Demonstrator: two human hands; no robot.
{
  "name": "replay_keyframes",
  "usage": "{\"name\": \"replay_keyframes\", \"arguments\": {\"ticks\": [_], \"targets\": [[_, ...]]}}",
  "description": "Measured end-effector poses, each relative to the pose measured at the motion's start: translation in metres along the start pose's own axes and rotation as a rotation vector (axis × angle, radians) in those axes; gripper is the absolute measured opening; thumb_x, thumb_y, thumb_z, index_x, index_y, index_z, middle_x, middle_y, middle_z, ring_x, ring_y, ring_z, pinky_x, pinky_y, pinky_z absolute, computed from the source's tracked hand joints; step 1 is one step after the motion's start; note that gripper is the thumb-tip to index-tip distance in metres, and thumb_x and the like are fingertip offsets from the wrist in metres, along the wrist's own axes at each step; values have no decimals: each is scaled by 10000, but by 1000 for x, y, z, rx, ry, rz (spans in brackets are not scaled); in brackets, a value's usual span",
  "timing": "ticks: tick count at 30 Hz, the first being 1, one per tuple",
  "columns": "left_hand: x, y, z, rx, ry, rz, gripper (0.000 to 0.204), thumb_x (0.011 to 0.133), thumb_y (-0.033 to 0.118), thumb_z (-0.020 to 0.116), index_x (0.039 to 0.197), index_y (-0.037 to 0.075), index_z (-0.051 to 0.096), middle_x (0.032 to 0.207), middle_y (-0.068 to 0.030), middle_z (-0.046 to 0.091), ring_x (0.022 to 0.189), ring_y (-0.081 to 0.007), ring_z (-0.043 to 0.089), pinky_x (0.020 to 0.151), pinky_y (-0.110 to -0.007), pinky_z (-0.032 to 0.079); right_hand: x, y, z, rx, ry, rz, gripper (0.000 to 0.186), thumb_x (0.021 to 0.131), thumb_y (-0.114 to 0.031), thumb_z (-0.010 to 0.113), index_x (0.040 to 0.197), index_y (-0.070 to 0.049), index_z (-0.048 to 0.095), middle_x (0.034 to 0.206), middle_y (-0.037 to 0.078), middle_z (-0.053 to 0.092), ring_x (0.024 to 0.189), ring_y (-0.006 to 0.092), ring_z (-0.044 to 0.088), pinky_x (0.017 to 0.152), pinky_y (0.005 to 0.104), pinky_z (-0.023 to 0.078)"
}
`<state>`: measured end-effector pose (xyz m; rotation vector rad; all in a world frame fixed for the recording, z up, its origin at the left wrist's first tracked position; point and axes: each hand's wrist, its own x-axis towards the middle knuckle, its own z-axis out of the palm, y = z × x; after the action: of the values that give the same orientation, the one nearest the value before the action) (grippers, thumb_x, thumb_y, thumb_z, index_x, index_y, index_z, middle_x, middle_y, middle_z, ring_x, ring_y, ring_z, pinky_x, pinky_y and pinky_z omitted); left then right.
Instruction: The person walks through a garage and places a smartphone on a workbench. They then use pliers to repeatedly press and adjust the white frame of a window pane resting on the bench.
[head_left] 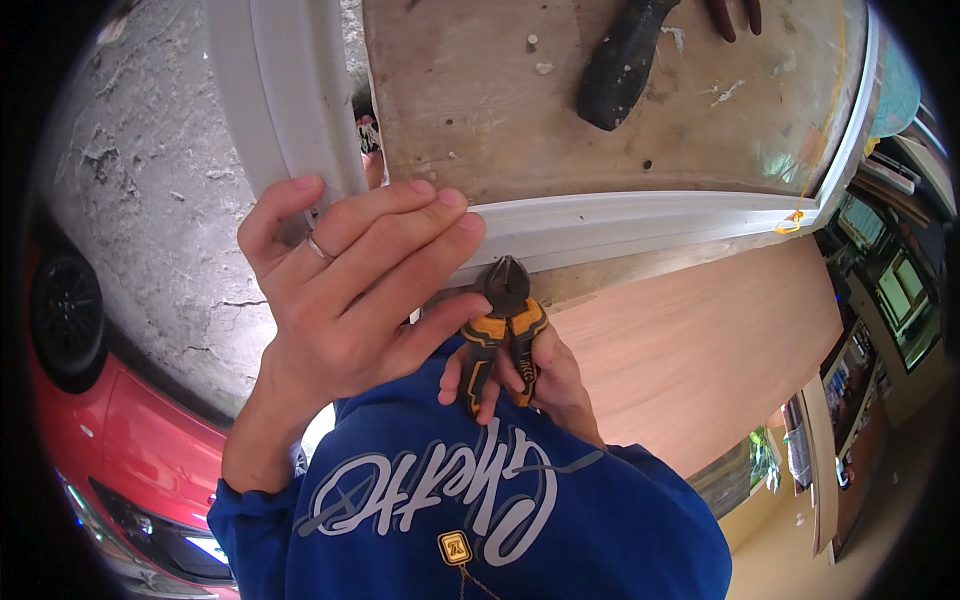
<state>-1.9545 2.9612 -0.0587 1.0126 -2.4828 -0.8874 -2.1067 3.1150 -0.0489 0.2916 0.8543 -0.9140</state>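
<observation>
My left hand (350, 290), with a ring on one finger, presses flat against the white moulding strip (620, 225) where two white strips meet at a corner. My right hand (530, 375) grips pliers (505, 320) with orange and black handles, jaws closed and pointing up at the strip's lower edge beside my left fingertips. The strip runs along the edge of a brown wooden board (520, 110). My sleeves are blue.
A second white strip (285, 90) runs up at the left. Another person's dark-gloved hand (625, 60) rests on the board at the top. A red car (110, 440) stands at the lower left on cracked concrete (150, 200). A plywood sheet (700, 350) lies to the right.
</observation>
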Motion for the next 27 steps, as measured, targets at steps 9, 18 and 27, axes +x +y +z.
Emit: {"name": "replay_keyframes", "arguments": {"ticks": [9,18,27], "targets": [[0,2,-1,8,-19,-22,386,666,445,736,928,162,709,977,39,680,973,-121,598,1029,-383,201,-3,2,3,1,27,-6,642,793,-621,572,590,-18,491,827,360,575,655,357,651,411,306,537],[1,4,-3,9,-8,-23,406,655,448,741,938,159,710,963,35,681,957,-128,604,1020,-379,214,-17,-14,25,-41,140,88,662,784,-671,534,585,-42,485,767,343,573,582,296,634,356,242,471],[-1,2,1,10,19,-10,397,631,414,763,937,167,710,971,42,681,969,-124,601,1029,-376,213,-9,-1,9,-320,186,-117,652,841,-596,523,825,55,552,853,213,627,618,209,624,447,235,463]]}}
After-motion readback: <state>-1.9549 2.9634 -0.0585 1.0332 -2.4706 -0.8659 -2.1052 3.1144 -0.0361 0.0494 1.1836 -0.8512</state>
